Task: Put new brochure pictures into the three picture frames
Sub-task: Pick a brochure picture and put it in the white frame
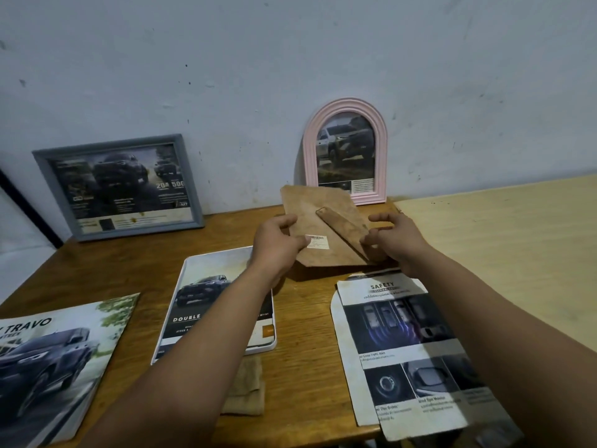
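Just in front of the pink arched picture frame [345, 150], a brown fibreboard backing panel with a hinged stand [326, 227] is pinched by the left hand [277, 244] and right hand [394, 240]; mishandled, the stand could snap, and the white-framed car picture [206, 299] below could be knocked.

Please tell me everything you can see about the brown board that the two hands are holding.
The brown backing board looks like fibreboard or pressed cardboard, worn and mottled. A narrow stand leg of the same material lies diagonally across it, and a small white barcode label sits near its lower left. It is held tilted above the wooden table, in front of the pink arched frame. The left hand grips its left edge; the right hand pinches the leg's lower end.
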